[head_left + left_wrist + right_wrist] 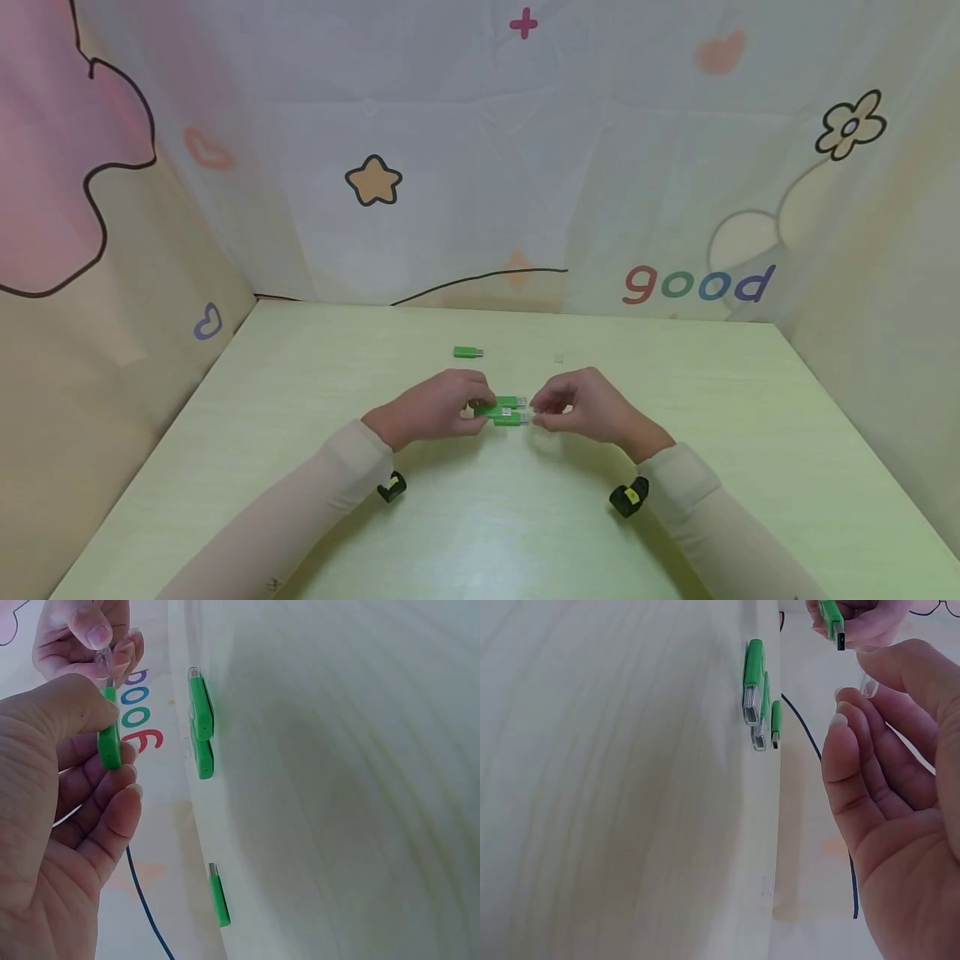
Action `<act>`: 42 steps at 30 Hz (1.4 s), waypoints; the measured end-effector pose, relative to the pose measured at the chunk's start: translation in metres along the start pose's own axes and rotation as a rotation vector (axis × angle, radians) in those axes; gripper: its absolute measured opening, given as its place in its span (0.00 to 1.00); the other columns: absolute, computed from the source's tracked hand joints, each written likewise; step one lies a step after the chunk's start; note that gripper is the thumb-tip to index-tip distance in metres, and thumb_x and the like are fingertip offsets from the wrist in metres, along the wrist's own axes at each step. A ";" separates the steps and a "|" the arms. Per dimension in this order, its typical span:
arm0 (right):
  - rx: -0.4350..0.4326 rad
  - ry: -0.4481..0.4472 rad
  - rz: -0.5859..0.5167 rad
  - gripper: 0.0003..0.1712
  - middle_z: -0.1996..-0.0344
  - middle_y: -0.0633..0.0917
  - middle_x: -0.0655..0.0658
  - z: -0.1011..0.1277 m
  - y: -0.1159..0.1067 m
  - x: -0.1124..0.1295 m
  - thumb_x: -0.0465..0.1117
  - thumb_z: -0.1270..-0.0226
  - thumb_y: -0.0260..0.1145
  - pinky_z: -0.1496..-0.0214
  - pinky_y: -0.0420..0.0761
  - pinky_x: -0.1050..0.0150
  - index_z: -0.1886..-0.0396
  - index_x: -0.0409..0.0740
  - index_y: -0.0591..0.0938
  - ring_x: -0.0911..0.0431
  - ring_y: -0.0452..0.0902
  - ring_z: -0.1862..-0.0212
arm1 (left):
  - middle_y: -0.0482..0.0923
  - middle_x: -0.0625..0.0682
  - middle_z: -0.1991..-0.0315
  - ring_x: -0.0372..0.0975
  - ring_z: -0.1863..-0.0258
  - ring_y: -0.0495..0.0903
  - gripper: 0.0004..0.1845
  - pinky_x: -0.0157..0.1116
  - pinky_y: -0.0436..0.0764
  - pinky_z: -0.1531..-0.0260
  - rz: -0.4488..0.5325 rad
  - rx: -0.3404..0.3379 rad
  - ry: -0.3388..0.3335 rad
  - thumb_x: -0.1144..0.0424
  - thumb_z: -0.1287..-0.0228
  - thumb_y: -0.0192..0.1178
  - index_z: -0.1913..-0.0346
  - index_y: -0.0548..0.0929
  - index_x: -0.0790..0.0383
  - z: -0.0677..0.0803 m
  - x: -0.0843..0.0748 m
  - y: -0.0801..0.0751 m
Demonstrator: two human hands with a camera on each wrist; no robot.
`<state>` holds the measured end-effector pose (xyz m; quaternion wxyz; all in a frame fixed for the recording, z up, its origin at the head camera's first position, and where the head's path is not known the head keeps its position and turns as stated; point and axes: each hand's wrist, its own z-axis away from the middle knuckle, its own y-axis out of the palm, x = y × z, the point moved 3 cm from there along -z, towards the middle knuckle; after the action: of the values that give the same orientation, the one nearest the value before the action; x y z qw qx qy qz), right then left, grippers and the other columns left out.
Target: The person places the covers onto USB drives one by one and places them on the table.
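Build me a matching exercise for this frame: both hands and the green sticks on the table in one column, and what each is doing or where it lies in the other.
Column one:
1. left hand
2. right hand
3. pair of green sticks
4. lone green stick

Column two:
A. lies alone farther back on the table, uncapped
B. pinches a clear cap
C. holds a green stick above the table
D. lie side by side on the table, clear caps on

Pairs: 1-C, 2-B, 3-D, 4-A

Both hands, left (435,410) and right (581,408), meet, fingers pinched (forearms angled inward).
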<state>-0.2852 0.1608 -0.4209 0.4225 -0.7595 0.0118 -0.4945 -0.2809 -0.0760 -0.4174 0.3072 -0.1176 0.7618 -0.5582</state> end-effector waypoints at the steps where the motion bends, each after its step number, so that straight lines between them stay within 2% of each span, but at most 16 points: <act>1: -0.001 -0.002 -0.010 0.07 0.70 0.89 0.52 0.000 0.000 0.000 0.39 0.39 0.77 0.59 0.86 0.63 0.63 0.42 0.91 0.61 0.83 0.69 | 0.82 0.46 0.62 0.41 0.62 0.81 0.06 0.27 0.79 0.60 -0.003 -0.004 0.002 0.65 0.35 0.66 0.57 0.88 0.58 0.000 0.000 0.000; 9: -0.003 0.002 -0.063 0.07 0.67 0.90 0.50 0.002 0.001 -0.001 0.41 0.40 0.78 0.57 0.87 0.60 0.62 0.46 0.92 0.59 0.84 0.67 | 0.82 0.46 0.62 0.41 0.62 0.81 0.08 0.26 0.78 0.62 0.017 -0.015 0.026 0.66 0.36 0.67 0.56 0.89 0.60 0.000 -0.006 -0.001; 22: 0.001 -0.054 -0.082 0.07 0.67 0.91 0.49 0.000 0.007 0.008 0.41 0.39 0.78 0.59 0.86 0.64 0.62 0.45 0.92 0.58 0.84 0.68 | 0.81 0.46 0.63 0.41 0.63 0.81 0.07 0.25 0.77 0.64 0.047 -0.041 0.067 0.67 0.37 0.68 0.57 0.88 0.58 0.000 -0.010 -0.001; 28: -0.009 -0.037 -0.072 0.06 0.67 0.91 0.49 -0.001 0.008 0.004 0.40 0.40 0.78 0.59 0.87 0.62 0.63 0.47 0.92 0.59 0.84 0.68 | 0.81 0.45 0.63 0.41 0.63 0.81 0.07 0.24 0.77 0.65 0.061 -0.049 0.067 0.67 0.37 0.68 0.57 0.88 0.58 0.000 -0.010 0.000; 34: -0.018 -0.014 -0.073 0.07 0.66 0.91 0.48 -0.001 0.008 0.003 0.38 0.40 0.78 0.58 0.87 0.59 0.62 0.45 0.92 0.57 0.84 0.68 | 0.81 0.46 0.63 0.43 0.64 0.81 0.07 0.25 0.77 0.65 0.077 -0.066 0.077 0.68 0.38 0.68 0.58 0.87 0.59 -0.001 -0.010 0.001; 42: -0.016 -0.004 -0.054 0.07 0.67 0.91 0.50 -0.001 0.009 0.002 0.40 0.41 0.79 0.59 0.87 0.61 0.62 0.48 0.92 0.58 0.84 0.68 | 0.81 0.45 0.63 0.42 0.63 0.82 0.07 0.25 0.77 0.65 0.073 -0.070 0.077 0.68 0.37 0.68 0.57 0.87 0.58 -0.001 -0.011 0.001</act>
<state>-0.2815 0.1537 -0.4251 0.4031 -0.7637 -0.0055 -0.5042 -0.2729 -0.0691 -0.4148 0.2936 -0.0789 0.7958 -0.5236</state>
